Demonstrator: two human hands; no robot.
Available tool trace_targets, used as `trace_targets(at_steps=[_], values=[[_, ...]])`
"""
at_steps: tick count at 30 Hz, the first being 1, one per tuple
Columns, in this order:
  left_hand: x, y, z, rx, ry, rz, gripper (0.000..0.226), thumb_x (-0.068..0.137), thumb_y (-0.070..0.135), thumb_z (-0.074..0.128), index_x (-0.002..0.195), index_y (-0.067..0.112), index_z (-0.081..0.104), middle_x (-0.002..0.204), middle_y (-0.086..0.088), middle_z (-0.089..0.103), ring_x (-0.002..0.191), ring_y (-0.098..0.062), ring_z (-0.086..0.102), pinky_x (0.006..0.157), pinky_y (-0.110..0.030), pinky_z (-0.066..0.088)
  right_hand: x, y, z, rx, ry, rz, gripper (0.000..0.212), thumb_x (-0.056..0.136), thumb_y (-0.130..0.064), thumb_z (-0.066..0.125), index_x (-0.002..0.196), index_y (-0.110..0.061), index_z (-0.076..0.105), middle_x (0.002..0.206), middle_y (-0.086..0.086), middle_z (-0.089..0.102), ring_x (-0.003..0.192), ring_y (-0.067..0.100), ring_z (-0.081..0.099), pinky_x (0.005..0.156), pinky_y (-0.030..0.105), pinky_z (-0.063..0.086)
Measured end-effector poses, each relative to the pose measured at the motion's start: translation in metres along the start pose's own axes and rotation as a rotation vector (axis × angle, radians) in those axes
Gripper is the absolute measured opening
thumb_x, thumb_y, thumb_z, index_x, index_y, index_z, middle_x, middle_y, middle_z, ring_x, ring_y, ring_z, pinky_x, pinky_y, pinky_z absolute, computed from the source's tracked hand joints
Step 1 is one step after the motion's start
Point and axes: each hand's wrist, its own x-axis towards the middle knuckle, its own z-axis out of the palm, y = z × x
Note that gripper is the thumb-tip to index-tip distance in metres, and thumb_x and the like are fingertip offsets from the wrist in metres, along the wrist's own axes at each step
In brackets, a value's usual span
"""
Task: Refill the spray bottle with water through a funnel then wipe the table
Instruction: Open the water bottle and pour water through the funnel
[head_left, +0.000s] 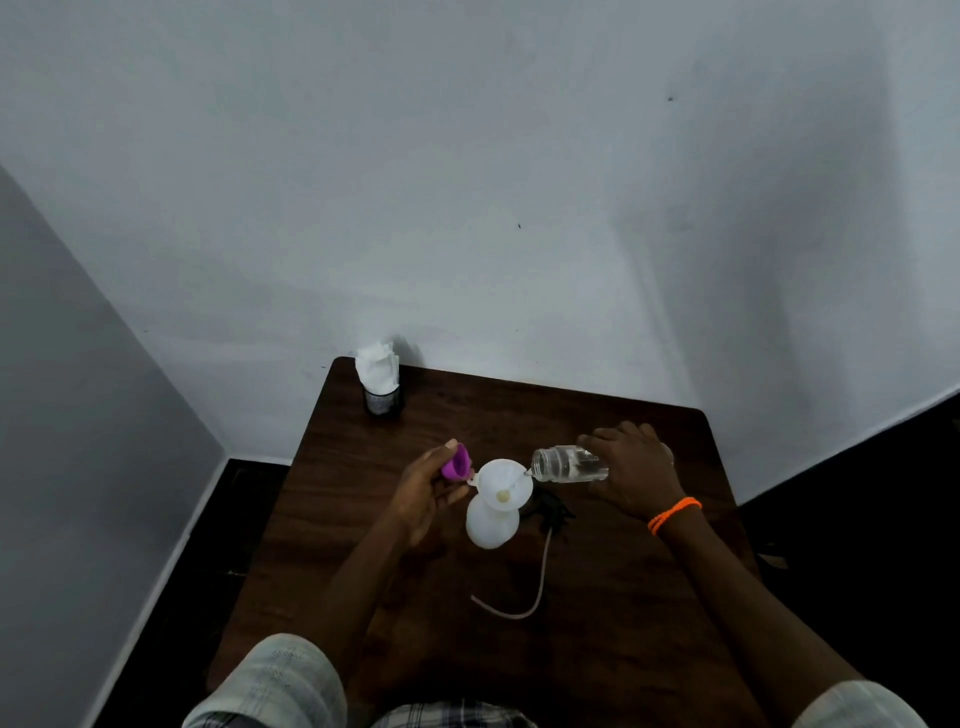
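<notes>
A white spray bottle (491, 525) stands without its head in the middle of the dark wooden table (613, 597). A white funnel (504, 480) sits in its neck. My right hand (631, 470) holds a clear water bottle (569, 463) tipped on its side, mouth at the funnel's right rim, and a thin stream of water runs into the funnel. My left hand (423, 491) is just left of the funnel and grips a purple cap (457, 464) between thumb and fingers. The black spray head (550, 512) lies right of the bottle, with its pale dip tube (524, 597) curling toward me.
A black mesh holder stuffed with white tissues (380, 382) stands at the table's far left corner, against the white wall. The floor around the table is dark. An orange band circles my right wrist.
</notes>
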Motion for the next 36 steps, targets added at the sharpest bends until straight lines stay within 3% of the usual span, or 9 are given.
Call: trace_targets(at_steps=[11, 36], values=[[-0.0033, -0.0001, -0.0007, 0.003, -0.004, 0.006, 0.055, 0.085, 0.044, 0.071, 0.123, 0.005, 0.065, 0.122, -0.022, 0.070, 0.107, -0.030, 0.071, 0.081, -0.037, 0.058, 0.0001, -0.0011, -0.0017, 0.002, 0.006, 0.000, 0.064, 0.057, -0.049, 0.081, 0.116, -0.025, 0.073, 0.106, -0.002, 0.075, 0.088, 0.028, 0.063, 0.077, 0.040, 0.044], [-0.0054, 0.0007, -0.0015, -0.044, -0.008, -0.025, 0.051, 0.088, 0.039, 0.071, 0.125, 0.005, 0.064, 0.123, -0.022, 0.069, 0.113, -0.034, 0.069, 0.092, -0.041, 0.058, -0.0003, -0.0055, -0.0006, -0.002, 0.033, -0.017, 0.063, 0.054, -0.053, 0.084, 0.109, -0.025, 0.075, 0.098, -0.002, 0.075, 0.081, 0.027, 0.063, 0.071, 0.041, 0.046]])
